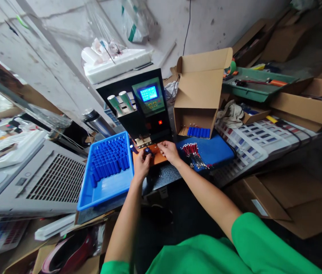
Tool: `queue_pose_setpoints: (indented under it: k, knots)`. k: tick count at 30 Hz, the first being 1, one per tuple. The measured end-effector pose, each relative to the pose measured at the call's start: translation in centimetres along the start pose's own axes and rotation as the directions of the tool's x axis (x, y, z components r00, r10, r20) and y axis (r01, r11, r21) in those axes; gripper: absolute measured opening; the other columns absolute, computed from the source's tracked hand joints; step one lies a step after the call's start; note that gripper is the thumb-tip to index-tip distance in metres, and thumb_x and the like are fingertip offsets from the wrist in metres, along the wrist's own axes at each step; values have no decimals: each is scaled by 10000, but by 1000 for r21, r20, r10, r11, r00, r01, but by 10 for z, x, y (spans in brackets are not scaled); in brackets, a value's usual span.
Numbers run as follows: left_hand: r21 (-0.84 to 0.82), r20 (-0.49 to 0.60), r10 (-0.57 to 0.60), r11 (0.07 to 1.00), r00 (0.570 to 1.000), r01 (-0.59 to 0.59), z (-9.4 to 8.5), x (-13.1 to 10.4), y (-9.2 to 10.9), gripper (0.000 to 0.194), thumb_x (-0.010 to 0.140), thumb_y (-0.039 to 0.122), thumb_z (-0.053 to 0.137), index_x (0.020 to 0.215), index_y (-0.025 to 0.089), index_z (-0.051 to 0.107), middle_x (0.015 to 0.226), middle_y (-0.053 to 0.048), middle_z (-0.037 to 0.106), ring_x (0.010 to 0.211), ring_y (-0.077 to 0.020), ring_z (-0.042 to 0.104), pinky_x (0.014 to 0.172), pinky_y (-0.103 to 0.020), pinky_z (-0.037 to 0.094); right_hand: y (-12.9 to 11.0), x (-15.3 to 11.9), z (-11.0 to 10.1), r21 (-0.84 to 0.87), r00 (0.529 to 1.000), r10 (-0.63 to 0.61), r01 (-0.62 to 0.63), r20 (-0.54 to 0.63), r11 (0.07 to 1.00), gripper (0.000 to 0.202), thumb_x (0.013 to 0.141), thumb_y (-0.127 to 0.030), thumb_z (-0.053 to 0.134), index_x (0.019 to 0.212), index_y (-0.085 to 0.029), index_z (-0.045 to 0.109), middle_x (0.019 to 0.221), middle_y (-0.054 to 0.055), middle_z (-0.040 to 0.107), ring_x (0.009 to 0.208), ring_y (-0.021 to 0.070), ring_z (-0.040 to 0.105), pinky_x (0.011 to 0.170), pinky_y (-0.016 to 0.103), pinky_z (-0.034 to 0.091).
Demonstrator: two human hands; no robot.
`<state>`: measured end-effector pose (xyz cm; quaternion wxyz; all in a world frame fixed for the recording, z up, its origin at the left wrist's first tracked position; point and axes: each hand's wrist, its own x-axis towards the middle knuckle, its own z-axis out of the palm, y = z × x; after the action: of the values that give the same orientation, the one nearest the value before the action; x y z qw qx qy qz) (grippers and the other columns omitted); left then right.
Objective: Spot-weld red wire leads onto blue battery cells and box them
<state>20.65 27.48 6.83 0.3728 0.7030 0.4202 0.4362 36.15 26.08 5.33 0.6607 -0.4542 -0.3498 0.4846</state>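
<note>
My left hand (142, 164) is closed around a blue cylindrical battery cell (147, 151), its end turned up, over the orange work surface (157, 159) at the foot of a black machine (132, 123). Just to the right, the fingers of my right hand (169, 151) are pinched together near the cell. Whatever lies between those fingertips is too small to make out. Close to my left fingertips another blue cell (133, 148) leans by the tray's edge. Wire leads with red sleeves (193, 153) lie bunched on a blue pad (220, 147) right of my right hand.
A blue tray (106, 196) of upright cells stands at left. Behind the pad, an open cardboard box (196, 116) holds several wired cells (198, 132). The machine has a lit display (148, 93). A metal flask (98, 122) stands behind the tray; a green tool tray (260, 83) is at right.
</note>
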Motion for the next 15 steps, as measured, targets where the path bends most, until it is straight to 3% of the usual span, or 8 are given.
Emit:
queue_pose_setpoints:
  k: [5,15]
  knots:
    - [34,9,26,999,1000,-26,1,4,-8,239,854,356,577,1001,173,621,947,-64,660,913,-209,617,900,-327,476,3,3,0,5,1000,-10,10,1,1000,460,669,-593,697,768,-165,562,562,-20,474,487,86,394,445,215,280]
    - [-48,58,20,999,998,-17,1,2,-15,309,880,376,571,1100,163,603,1017,-76,657,942,-188,613,902,-296,481,2,-2,4,-111,999,-50,50,6,993,371,721,-530,637,708,-164,579,560,-3,484,505,99,414,459,213,302]
